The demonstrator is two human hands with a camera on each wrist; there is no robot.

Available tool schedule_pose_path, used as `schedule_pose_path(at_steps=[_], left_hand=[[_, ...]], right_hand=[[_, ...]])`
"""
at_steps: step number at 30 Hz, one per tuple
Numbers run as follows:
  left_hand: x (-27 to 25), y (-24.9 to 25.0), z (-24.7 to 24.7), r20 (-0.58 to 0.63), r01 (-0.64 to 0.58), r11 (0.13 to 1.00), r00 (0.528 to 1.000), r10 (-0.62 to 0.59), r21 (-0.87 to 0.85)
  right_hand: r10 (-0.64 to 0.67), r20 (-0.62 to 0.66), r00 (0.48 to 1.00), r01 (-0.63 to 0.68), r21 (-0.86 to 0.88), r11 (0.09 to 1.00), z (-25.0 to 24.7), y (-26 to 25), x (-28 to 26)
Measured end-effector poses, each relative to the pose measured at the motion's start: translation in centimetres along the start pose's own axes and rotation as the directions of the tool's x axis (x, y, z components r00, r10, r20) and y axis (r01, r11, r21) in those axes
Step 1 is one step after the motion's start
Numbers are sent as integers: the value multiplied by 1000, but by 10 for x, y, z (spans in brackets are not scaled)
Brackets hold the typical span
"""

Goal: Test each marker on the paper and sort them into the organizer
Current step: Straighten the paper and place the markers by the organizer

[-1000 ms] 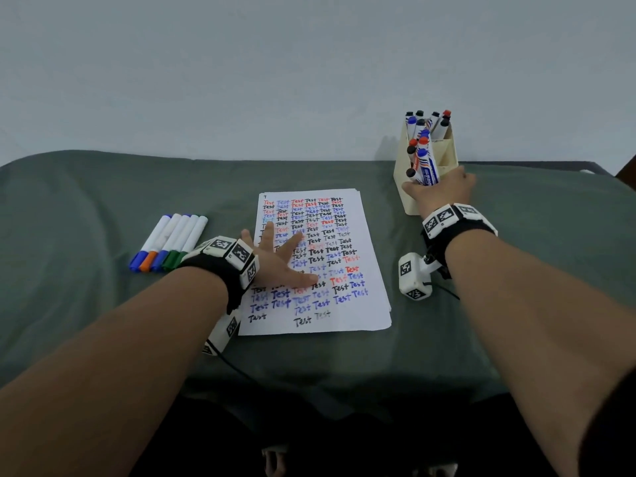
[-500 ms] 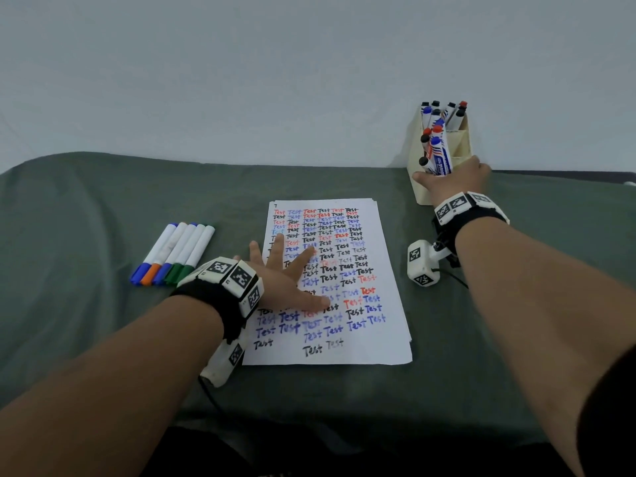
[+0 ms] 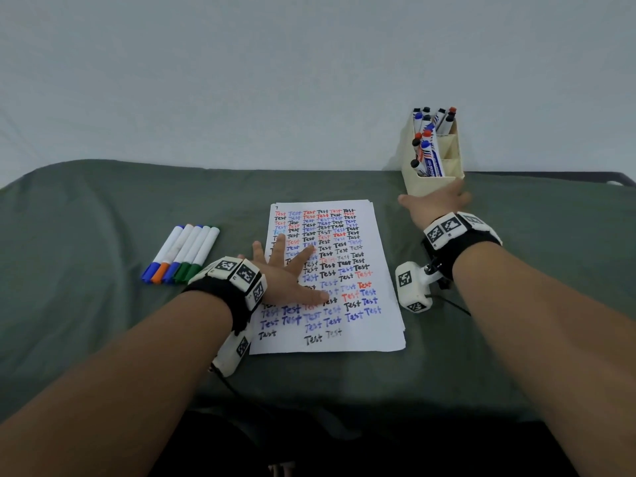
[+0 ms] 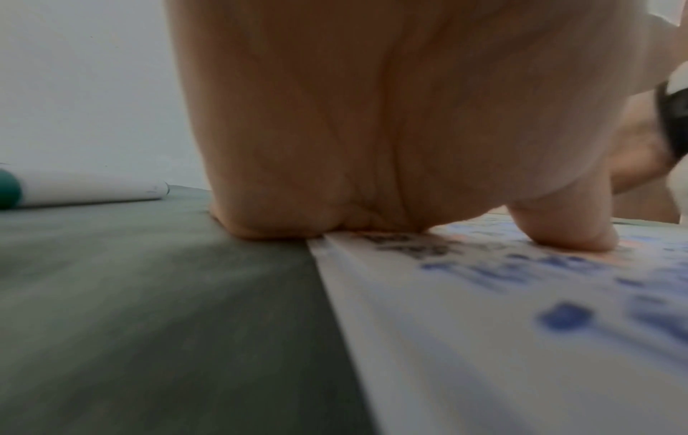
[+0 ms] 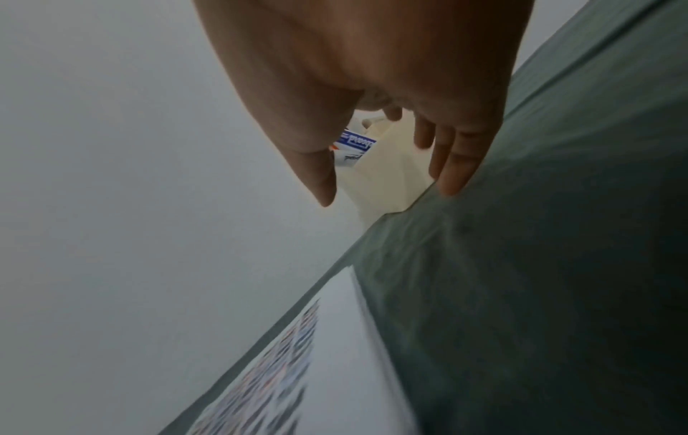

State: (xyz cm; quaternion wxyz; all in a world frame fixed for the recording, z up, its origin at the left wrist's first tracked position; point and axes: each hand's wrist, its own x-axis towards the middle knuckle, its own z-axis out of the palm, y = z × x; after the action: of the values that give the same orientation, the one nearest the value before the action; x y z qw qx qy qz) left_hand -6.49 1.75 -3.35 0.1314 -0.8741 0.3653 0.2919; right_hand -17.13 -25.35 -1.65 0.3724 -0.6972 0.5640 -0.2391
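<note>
Both grips slack: left hand (image 3: pixel 287 277) flat across paper (image 3: pixel 361 335) edge.

The right hand (image 5: pixel 372 88) hung empty, fingers (image 5: pixel 458 164) relaxed, just before the cream organizer (image 5: pixel 387 176); blurred paper (image 5: pixel 297 368) lay below on the tabletop (image 5: pixel 540 294).

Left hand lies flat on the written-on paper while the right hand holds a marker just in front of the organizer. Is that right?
Not quite. The right hand holds nothing: the right wrist view shows its fingers straight and empty before the organizer. The left hand does lie flat on the paper, as the head view shows.
</note>
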Motion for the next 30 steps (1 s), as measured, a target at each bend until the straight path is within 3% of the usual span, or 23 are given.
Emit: schedule_pose_path(at_steps=[5, 9, 15, 20, 30], left_hand=[[-3, -2, 3, -51, -13, 1000, 999, 12, -22], [-11, -3, 5, -153, -43, 994, 988, 27, -100], [-28, -9, 6, -374, -6, 942, 919, -127, -335], [-37, -17, 4, -330, -59, 818, 930, -163, -572], [-42, -15, 1, -281, -98, 653, 942, -182, -751]], right_hand=[[-97, 287, 953, 66, 117, 991, -10, 14, -55], [-156, 401, 903, 153, 38, 987, -20, 34, -89], [-183, 417, 890, 207, -12, 978, -33, 51, -114], [-169, 439, 882, 171, 37, 985, -33, 52, -128], [-132, 429, 894, 95, 106, 990, -34, 50, -141]])
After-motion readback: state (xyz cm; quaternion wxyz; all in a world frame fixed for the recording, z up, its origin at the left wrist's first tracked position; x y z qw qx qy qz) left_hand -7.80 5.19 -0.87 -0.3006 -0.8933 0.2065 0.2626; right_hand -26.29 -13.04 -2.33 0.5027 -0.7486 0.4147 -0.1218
